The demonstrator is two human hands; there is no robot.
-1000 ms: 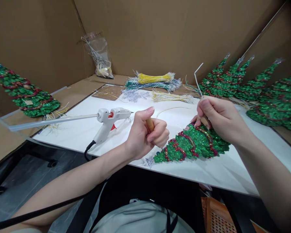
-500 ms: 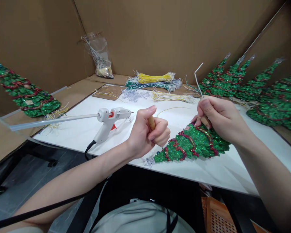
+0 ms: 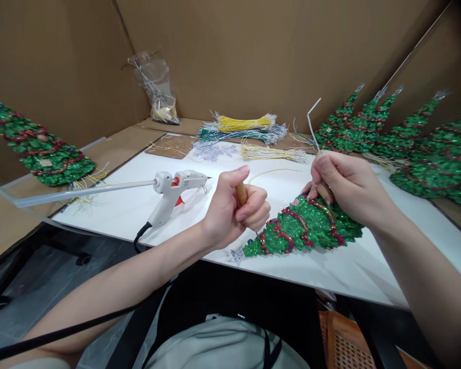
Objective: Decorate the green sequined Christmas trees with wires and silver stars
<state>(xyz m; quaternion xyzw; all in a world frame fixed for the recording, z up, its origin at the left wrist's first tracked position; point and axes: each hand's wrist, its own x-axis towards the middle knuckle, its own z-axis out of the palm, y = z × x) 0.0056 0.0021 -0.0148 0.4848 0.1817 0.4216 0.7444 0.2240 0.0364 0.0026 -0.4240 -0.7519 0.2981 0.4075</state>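
My left hand (image 3: pixel 223 212) is closed around the wooden handle of an awl (image 3: pixel 241 195). Its thin metal tip points down at the narrow end of a glittery green Christmas tree ornament (image 3: pixel 301 225), which lies on its side with red garlands. A clear star (image 3: pixel 237 254) caps the tree's tip, towards the left. Over the wide end, my right hand (image 3: pixel 348 182) pinches a bent thin white wire (image 3: pixel 312 128) that sticks up above the thumb. Its lower fingers rest against the tree, and the wire's lower end is hidden.
A white glue gun (image 3: pixel 172 195) with a long glue stick stands left of my hands. Wire bundles (image 3: pixel 249 123) and clear stars (image 3: pixel 214 150) lie behind. More trees stand at right (image 3: pixel 411 133) and left (image 3: pixel 42 143). A plastic bag (image 3: pixel 159 92) leans against the cardboard wall (image 3: pixel 253 56).
Almost nothing differs. The right hand and the bent wire have shifted very slightly left; the left hand keeps the awl at the same spot on the tree.
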